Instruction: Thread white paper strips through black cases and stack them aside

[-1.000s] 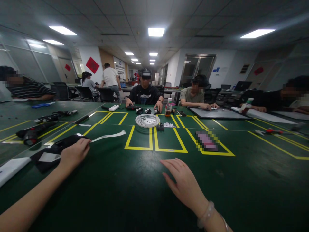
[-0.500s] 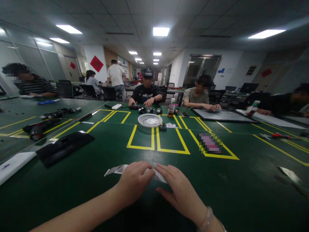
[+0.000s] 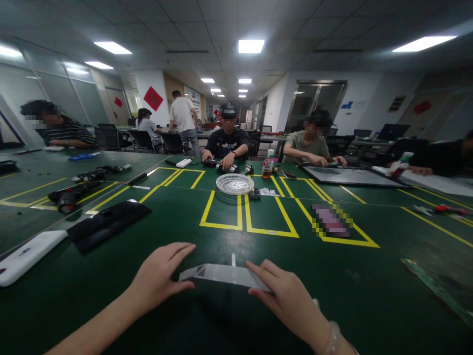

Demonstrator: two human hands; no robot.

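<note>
Left hand (image 3: pixel 158 276): being held open and palm down, nearer than the white fan grille (image 3: pixel 235 184) and to its left. The fingers are being stretched forward, and the thumb is being laid against the left end of a pale film strip (image 3: pixel 225 274).

The strip is being spanned lengthwise between the two hands, straight in front of the grille on the near side, low over the green table (image 3: pixel 369 296). Whether it is being rested on the table cannot be told.

Right hand (image 3: pixel 291 301): being held open, nearer than the grille and to its right, with the fingertips being pressed on the strip's right end. A bead bracelet (image 3: pixel 334 335) is being worn at the wrist.

The hands are being held apart, one at each end of the strip. Neither is being closed round it.

Containers: a glass cup (image 3: pixel 266 171) is being stood just right of the grille and slightly beyond it, and amber liquid is being held in it.
</note>
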